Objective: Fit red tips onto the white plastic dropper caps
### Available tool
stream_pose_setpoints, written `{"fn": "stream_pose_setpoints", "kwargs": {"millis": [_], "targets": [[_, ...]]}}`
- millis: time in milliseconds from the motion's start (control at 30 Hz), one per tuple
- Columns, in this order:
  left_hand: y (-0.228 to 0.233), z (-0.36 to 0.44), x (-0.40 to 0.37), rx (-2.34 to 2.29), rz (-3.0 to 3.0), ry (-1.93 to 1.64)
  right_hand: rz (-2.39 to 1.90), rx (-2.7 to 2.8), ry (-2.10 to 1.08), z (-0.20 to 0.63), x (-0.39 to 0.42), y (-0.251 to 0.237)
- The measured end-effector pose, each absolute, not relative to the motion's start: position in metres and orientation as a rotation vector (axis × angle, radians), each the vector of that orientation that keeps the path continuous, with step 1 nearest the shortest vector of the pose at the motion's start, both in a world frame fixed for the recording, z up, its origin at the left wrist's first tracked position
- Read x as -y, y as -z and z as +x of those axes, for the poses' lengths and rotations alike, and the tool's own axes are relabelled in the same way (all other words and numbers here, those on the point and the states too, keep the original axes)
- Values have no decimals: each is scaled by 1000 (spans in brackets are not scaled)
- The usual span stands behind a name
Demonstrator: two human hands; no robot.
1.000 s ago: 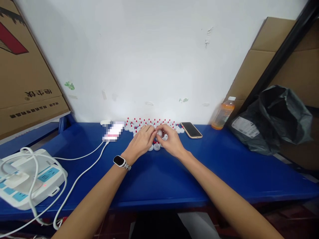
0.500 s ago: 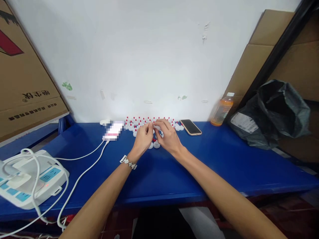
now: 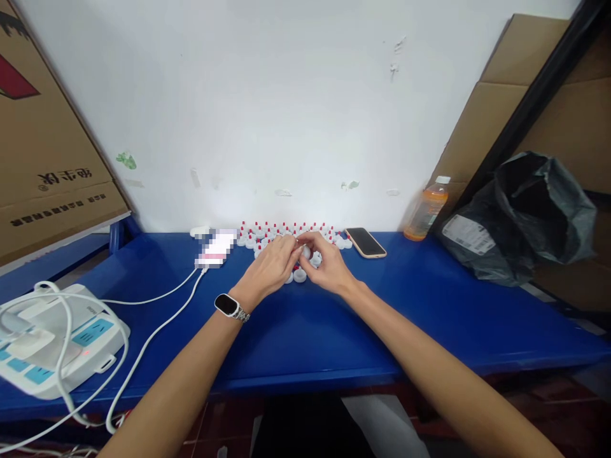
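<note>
My right hand (image 3: 324, 259) curls its thumb and fingers around a small white cap (image 3: 306, 252). My left hand (image 3: 274, 262) comes in from the other side, back of the hand up, its closed fingers meeting the right fingertips at the cap. Whatever the left fingertips pinch is hidden. Around and behind both hands, many white caps with red tips (image 3: 258, 240) stand on the blue table (image 3: 315, 337). Just in front of the hands lies a white cap (image 3: 300, 275), with a bit of red beside it.
A phone (image 3: 365, 242) lies right of the caps; a lit, blurred-out device (image 3: 217, 248) on a charging cable lies left. A power strip (image 3: 95, 343) with looped white cables fills the left front. An orange drink bottle (image 3: 426, 210) and grey plastic bag (image 3: 506, 222) stand right.
My left hand has rolled over so its back and the watch face show, and its wrist has shifted left. The right hand stays near its place, and the white cap between the hands now shows.
</note>
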State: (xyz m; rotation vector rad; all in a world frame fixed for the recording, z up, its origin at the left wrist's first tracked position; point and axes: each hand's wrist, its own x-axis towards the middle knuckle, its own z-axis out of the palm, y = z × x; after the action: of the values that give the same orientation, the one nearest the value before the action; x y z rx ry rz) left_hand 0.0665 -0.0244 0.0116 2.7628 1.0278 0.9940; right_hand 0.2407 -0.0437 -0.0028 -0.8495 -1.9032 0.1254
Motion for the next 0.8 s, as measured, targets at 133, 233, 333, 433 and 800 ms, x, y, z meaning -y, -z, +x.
{"fn": "stream_pose_setpoints", "kwargs": {"millis": [133,233,333,433,800], "targets": [[-9,73,22,-1067,2685,-1135,-815,1910,-16,239,44,-1],[-8,85,24,-1129,2422,-1294,-777,1905,131,236,43,-4],[-10,94,28,-1105,2162,-1369,-767,1885,219,232,44,-5],[-12,98,29,-1074,1955,-1408,-779,1869,258,229,43,-5],[-12,91,25,-1159,2127,-1279,-895,1814,110,232,44,-1]]}}
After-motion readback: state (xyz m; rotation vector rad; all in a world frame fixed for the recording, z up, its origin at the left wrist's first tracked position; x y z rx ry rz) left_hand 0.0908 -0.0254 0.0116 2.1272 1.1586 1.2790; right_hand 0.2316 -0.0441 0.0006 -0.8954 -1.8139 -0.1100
